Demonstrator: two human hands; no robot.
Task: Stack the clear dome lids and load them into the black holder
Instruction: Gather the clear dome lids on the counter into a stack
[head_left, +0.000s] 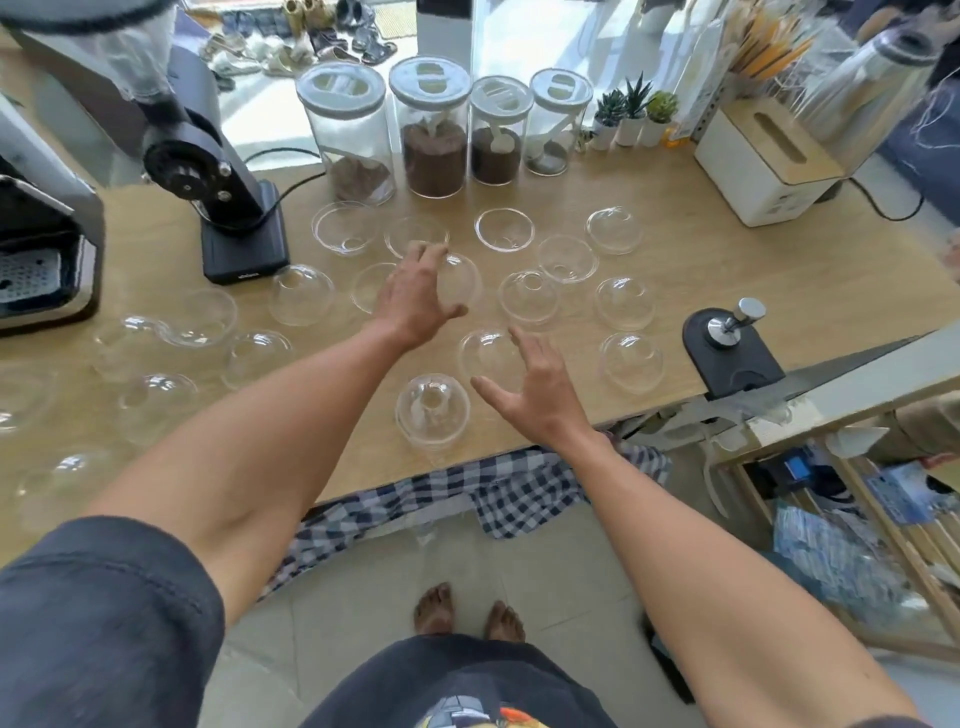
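Several clear dome lids lie scattered on the wooden table (675, 270), some dome up, some rim up. My left hand (415, 296) reaches over the middle and clasps one dome lid (462, 283), fingers on its far side and thumb on its near side. My right hand (535, 389) hovers with fingers spread beside another lid (485, 356) and holds nothing. A short stack of lids (432, 415) stands near the front edge, between my forearms. A black stand with a chrome knob (727, 348) sits at the table's right edge.
Glass jars (435, 130) with coffee line the back. A black grinder (228, 208) and an espresso machine (41, 249) stand at the left. A white tissue box (763, 161) and small plants (631, 117) sit back right. A wooden shelf (852, 519) is below right.
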